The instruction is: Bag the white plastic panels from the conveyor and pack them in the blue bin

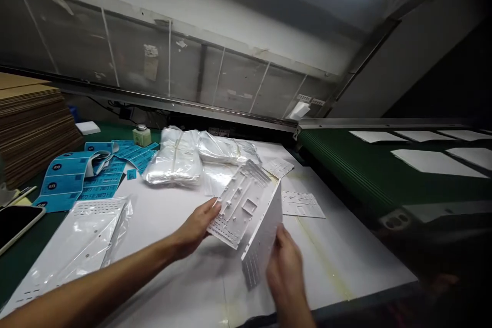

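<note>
My left hand [197, 226] is closed on the near left edge of a white slotted plastic panel [239, 209], whose ribbed side with a square opening faces up. Tilted on edge beside it is a second white plastic panel [264, 238], gripped by my right hand [285, 265] along its right side. The two panels meet or nearly meet at the far end; whether they touch there I cannot tell. Behind them on the white table surface [330, 251] lie another white panel [302, 205] and a smaller-looking one [279, 167].
Bagged white panels [90, 238] lie at the left. Farther back are bundles of clear plastic bags [175, 156], blue label sheets [65, 179], a small jar [142, 135], stacked cardboard [36, 128] and a phone [17, 223]. A green conveyor [346, 174] carries flat white pieces at right.
</note>
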`<state>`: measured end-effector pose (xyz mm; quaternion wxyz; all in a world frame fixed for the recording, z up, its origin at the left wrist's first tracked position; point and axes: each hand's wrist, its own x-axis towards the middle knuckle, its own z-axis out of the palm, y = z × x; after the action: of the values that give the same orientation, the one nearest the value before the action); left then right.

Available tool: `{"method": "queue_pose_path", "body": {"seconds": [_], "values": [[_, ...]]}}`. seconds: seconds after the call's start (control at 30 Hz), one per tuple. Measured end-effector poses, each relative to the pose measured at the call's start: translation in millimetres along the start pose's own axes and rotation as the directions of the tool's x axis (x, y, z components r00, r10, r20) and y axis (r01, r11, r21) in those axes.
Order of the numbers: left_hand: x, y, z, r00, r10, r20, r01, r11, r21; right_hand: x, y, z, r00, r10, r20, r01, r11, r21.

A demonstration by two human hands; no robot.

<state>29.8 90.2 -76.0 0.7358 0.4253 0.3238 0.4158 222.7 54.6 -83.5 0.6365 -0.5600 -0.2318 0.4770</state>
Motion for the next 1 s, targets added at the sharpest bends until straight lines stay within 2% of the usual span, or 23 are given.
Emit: {"method": "queue_pose_path", "body": {"seconds": [0.1,0.17,0.27,0.33,0.4,0.47,0.6,0.7,0.83,1.0], "values": [[-17,0,24.7,0.995,0.093,0.019,-0.094,0.994,0.048,3,25,13,0.998,-0.031,-0.045,0.033,0.998,0.053],[-22,1,31.6,0.990,0.129,0.062,-0.137,0.981,0.139,4,35,17,0.997,-0.050,-0.065,0.055,0.996,0.076],[-19,-5,25.7,0.980,0.092,0.175,-0.124,0.975,0.186,2,41,13,0.998,-0.058,-0.033,0.060,0.996,0.066],[-14,-12,17.7,0.962,0.040,0.270,-0.089,0.981,0.175,-1,38,8,0.998,-0.064,-0.008,0.064,0.997,0.045],[-8,-18,12.5,0.947,0.035,0.319,-0.102,0.975,0.195,-5,33,4,0.995,-0.103,0.007,0.103,0.995,0.007],[-2,-21,12.0,0.948,0.074,0.310,-0.155,0.956,0.247,-8,26,2,0.983,-0.182,0.027,0.183,0.981,-0.059],[6,-19,17.4,0.963,0.166,0.212,-0.233,0.907,0.351,-11,20,2,0.931,-0.358,0.074,0.365,0.906,-0.217],[9,-19,19.0,0.961,0.233,0.146,-0.274,0.856,0.438,-12,23,2,0.900,-0.431,0.067,0.432,0.864,-0.259],[11,-22,18.6,0.969,0.219,0.115,-0.247,0.857,0.451,-17,23,0,0.895,-0.442,0.053,0.441,0.863,-0.246],[15,-19,19.6,0.964,0.256,0.076,-0.263,0.864,0.429,-17,10,-3,0.885,-0.424,0.194,0.459,0.867,-0.196]]}}
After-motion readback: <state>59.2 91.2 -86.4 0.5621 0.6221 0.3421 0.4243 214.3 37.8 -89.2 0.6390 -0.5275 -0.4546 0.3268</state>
